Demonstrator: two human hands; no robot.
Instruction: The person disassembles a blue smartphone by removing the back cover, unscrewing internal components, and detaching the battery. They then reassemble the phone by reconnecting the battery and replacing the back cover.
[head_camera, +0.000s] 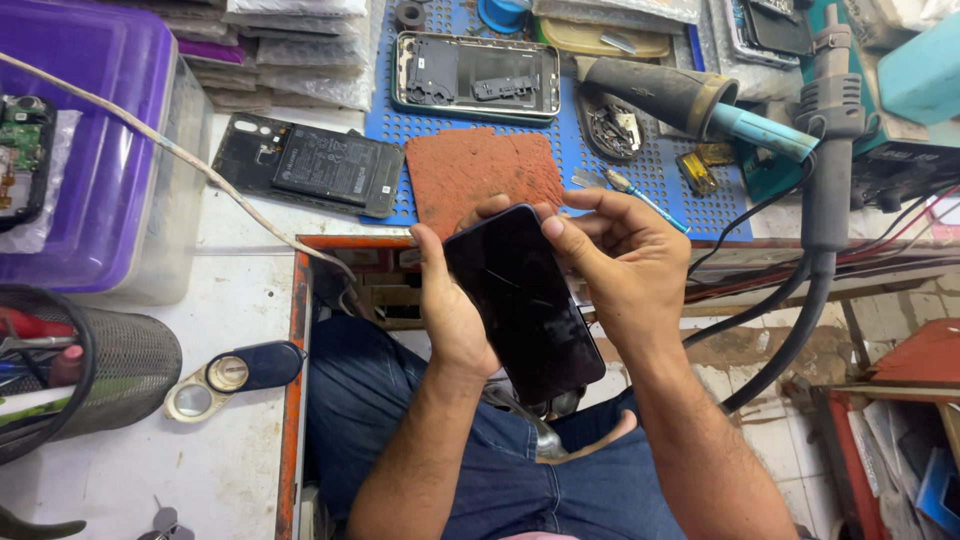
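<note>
Both hands clamped on dark phone (525, 300) over lap — left hand (450, 310) grips left edge, right hand (615, 260) pinches top corner; red mat (480, 170) just beyond.

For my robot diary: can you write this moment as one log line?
left hand: grips phone edge | right hand: pinches phone top corner | phone: dark screen up, over lap | bench: opened phone

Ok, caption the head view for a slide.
Both hands, left hand and right hand, hold a dark phone above a cluttered workbench.
</note>
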